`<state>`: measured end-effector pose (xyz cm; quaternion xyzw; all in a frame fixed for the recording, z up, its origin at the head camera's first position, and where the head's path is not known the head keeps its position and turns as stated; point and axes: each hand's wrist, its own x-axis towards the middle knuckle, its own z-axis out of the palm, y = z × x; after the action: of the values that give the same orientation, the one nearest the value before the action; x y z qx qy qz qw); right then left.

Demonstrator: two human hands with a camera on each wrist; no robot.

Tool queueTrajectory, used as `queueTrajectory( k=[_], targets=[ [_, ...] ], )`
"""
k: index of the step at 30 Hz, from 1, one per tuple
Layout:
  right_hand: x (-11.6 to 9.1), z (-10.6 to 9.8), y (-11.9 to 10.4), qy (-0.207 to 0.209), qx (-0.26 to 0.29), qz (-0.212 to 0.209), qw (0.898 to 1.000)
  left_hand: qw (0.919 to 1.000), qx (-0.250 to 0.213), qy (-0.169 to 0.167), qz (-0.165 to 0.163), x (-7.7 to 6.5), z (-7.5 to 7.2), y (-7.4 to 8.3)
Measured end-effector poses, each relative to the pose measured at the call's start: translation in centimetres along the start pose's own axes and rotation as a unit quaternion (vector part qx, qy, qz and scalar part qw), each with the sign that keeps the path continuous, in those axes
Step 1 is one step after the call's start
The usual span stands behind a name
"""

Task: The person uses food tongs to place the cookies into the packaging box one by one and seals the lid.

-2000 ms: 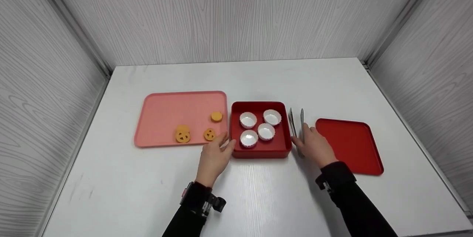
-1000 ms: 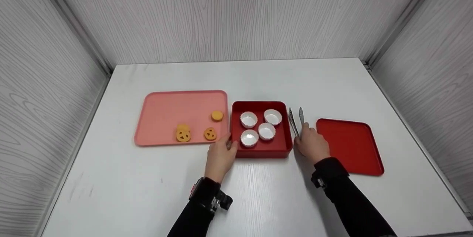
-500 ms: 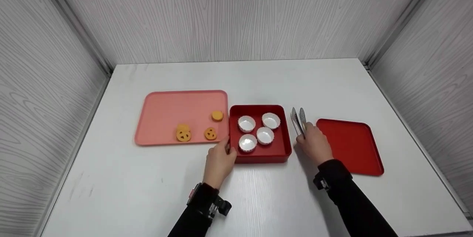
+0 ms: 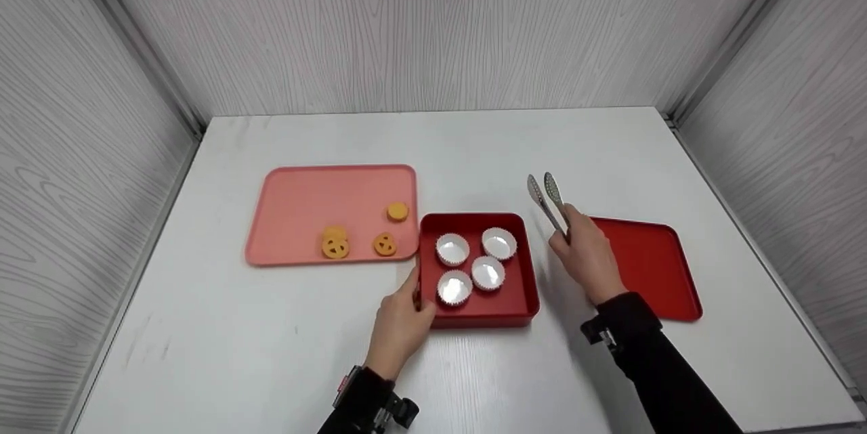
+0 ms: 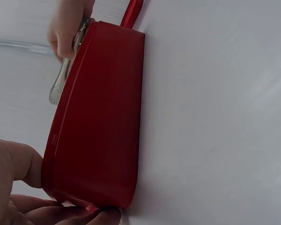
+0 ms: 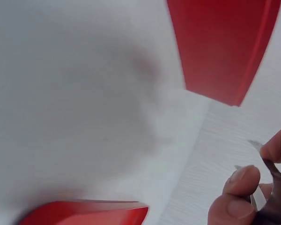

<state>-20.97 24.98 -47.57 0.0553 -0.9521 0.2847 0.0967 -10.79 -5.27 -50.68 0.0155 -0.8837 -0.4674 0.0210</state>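
Note:
My left hand [image 4: 399, 326] grips the near left corner of a red box [image 4: 478, 320]. In the left wrist view its thumb [image 5: 28, 161] lies at the rim of the box and the other fingers against the side wall. Several white paper baking cups [image 4: 488, 273] stand inside the box. Right of the box my right hand [image 4: 588, 254] holds metal tongs [image 4: 545, 205], raised above the table with their two arms spread and nothing between the tips. In the right wrist view, fingers and thumb close around the tongs [image 6: 276, 197].
Behind and left of the box lies a pink tray [image 4: 325, 197] with several yellow-brown cookies, among them a round one [image 4: 397, 212] and one with holes [image 4: 385, 244]. A flat red tray or lid [image 4: 653, 271] rests right of the right hand. Pale panels [image 4: 433, 28] wall the table.
My left hand has drawn the red box with its cups toward me. My right hand has taken up the tongs, and they have risen off the table and moved slightly away from me.

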Motion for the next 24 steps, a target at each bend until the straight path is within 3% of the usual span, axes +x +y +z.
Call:
queueTrajectory(
  k=[8, 18, 24],
  targets=[
    [0.5, 0.0, -3.3, -0.017, 0.013, -0.104, 0.994, 1.0000, -0.009, -0.002, -0.003, -2.4, 0.0, -0.2],
    [2.5, 0.3, -7.6, -0.129, -0.021, -0.180, 0.975, 0.9998, -0.013, -0.010, -0.011, -4.1, -0.2, -0.2],
    [4.1, 1.5, -9.3, -0.163, -0.052, -0.226, 0.959, 0.9998, -0.014, -0.011, -0.010, -4.4, -0.3, -0.2]
  ],
)
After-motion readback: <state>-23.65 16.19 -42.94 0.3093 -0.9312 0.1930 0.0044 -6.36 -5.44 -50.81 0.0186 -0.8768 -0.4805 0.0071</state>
